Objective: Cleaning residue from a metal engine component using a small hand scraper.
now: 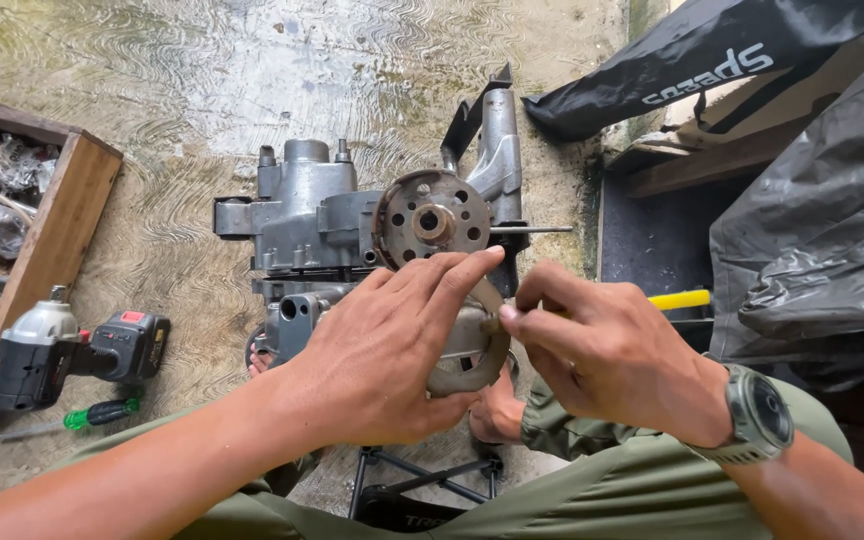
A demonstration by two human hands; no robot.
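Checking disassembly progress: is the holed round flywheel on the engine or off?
On: the flywheel sits mounted against the grey engine case, above both hands.

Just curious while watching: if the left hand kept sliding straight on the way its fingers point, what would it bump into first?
Probably the right hand. The left hand points up and right, its fingertips almost touching the right thumb, above the grey engine cover. Depth is unclear, so it might instead pass toward the perforated round rotor.
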